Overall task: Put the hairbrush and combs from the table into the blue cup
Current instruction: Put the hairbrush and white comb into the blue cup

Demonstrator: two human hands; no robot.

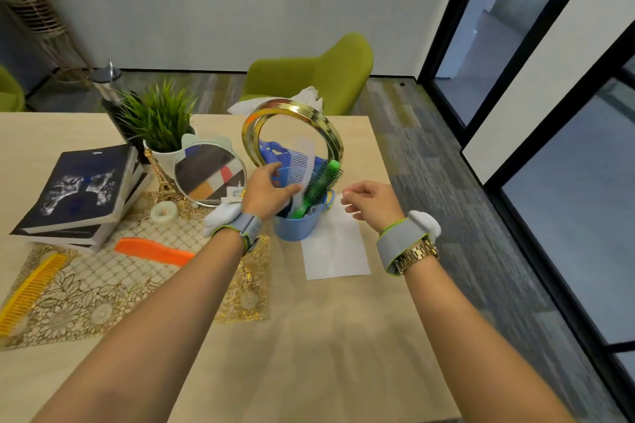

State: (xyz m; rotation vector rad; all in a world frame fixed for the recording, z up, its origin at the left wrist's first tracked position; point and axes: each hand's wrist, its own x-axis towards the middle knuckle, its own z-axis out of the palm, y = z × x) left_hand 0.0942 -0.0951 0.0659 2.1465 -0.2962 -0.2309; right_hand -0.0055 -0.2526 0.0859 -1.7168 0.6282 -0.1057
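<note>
The blue cup (295,227) stands mid-table on the edge of a white paper. A green round hairbrush (319,187) leans in it, bristle end up. My left hand (266,191) grips a pale blue-white comb (302,161) just above the cup's mouth, teeth pointing left. My right hand (372,201) hovers to the right of the cup, fingers loosely curled with nothing in them. An orange comb (154,251) and a yellow comb (32,288) lie on the gold lace mat (103,299) at the left.
A gold ring stand (330,127) rises behind the cup with a blue object inside it. A round mirror (209,175), potted plant (159,120), small Eiffel Tower (163,178), tape roll (164,213) and stacked books (79,192) sit at the left. A green chair (319,75) stands behind the table.
</note>
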